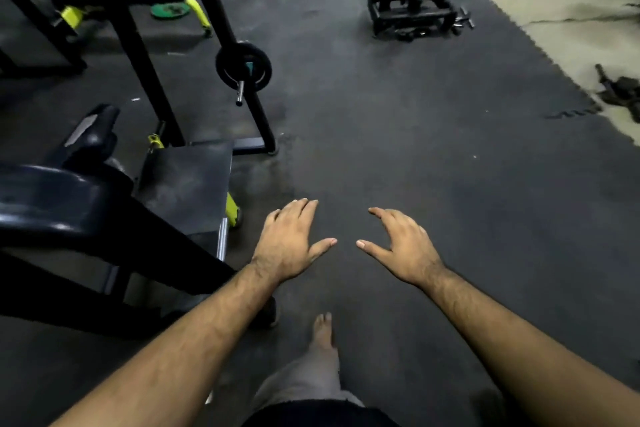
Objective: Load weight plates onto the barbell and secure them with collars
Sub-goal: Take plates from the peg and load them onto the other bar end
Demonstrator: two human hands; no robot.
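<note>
Both arms reach forward over the dark rubber floor. My left hand (289,241) is held out flat with fingers straight and holds nothing. My right hand (401,244) is beside it, fingers spread and slightly bent, also holding nothing. Up and to the left, a black weight plate (243,66) sits on the steel end of a barbell sleeve (239,93) that sticks out from a black rack. A green plate (170,10) lies on the floor under a bench at the far left. I cannot make out any collar.
A black padded bench (52,198) and a black platform (185,184) stand at my left. The rack's frame (256,114) rises ahead on the left. Another black machine (412,0) stands far ahead. A beige mat (571,14) lies at right. My bare foot (322,329) is below.
</note>
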